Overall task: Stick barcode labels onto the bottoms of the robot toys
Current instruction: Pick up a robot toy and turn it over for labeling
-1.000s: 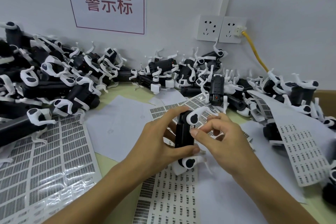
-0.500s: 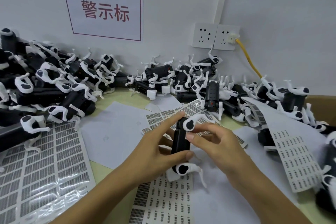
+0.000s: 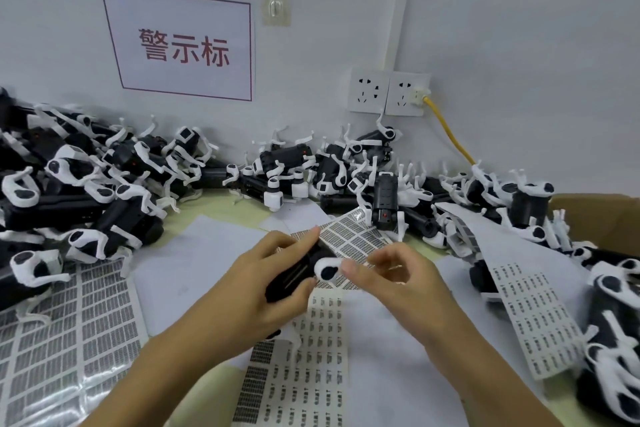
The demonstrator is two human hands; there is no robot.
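My left hand (image 3: 256,284) grips a black robot toy (image 3: 298,274) with white legs above the middle of the table. The toy is tilted, its upper end leaning right, and one white leg joint (image 3: 327,269) shows by my fingers. My right hand (image 3: 394,279) sits just right of the toy, blurred, its thumb and forefinger curled near the white joint; whether they pinch a label cannot be told. Beneath my hands lie barcode label sheets (image 3: 311,367). A second label sheet (image 3: 356,239) lies behind the toy.
Piles of black-and-white robot toys fill the left (image 3: 79,191), the back (image 3: 311,166) and the right (image 3: 616,340) of the table. Used label backing (image 3: 62,333) lies at the left, another label sheet (image 3: 533,308) at the right. A cardboard box (image 3: 602,215) stands far right. A yellow cable (image 3: 450,132) hangs from the wall sockets.
The toy has tipped from nearly upright to leaning right in my left hand. My right hand has drawn slightly away to the right. The view has dropped a little.
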